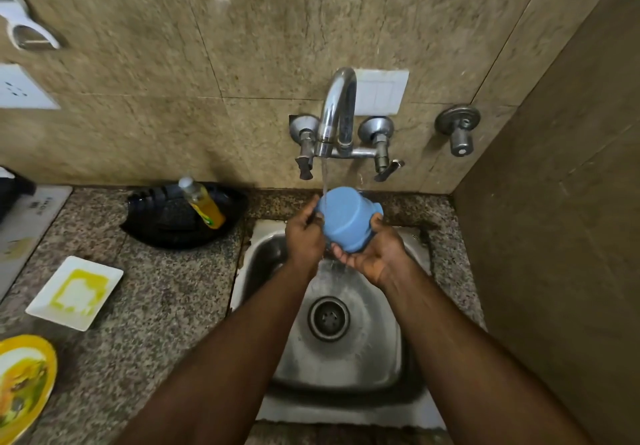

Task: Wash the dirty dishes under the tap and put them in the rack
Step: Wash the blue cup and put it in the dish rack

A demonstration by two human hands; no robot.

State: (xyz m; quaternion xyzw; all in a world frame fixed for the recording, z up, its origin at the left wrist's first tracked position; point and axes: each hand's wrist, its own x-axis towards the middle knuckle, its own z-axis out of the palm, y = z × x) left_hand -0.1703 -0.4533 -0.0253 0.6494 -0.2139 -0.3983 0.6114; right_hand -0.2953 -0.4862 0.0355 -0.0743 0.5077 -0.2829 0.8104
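1. On my feed the left hand (304, 235) has its fingers curled over the upper left side of a small blue plastic cup (348, 217), gripping it; the fingertips are partly hidden behind the cup.
2. The right hand (372, 254) cradles the same cup from below at its 5 o'clock side, palm up, thumb and fingers wrapped round the wall, so both hands hold it.
3. The cup lies tilted on its side, base toward me, above the back half of the round stainless-steel sink (381, 368), near the sink's 12 o'clock edge.
4. A thin stream of water (325, 176) falls from the curved chrome wall tap (337, 112) and strikes the cup's upper left edge (it runs on down between the hands into the bowl).
5. The sink drain (328, 318) sits at 6 o'clock from the hands.
6. At 9 o'clock from the cup, a black plastic dish rack (166, 222) rests on the speckled granite counter (156, 306), with a clear bottle of yellow dish liquid (204, 207) lying in it.
7. Toward 8 o'clock lies a white square plate (74, 292) smeared yellow, and further out a round yellow-rimmed plate (24, 385) with food remains.
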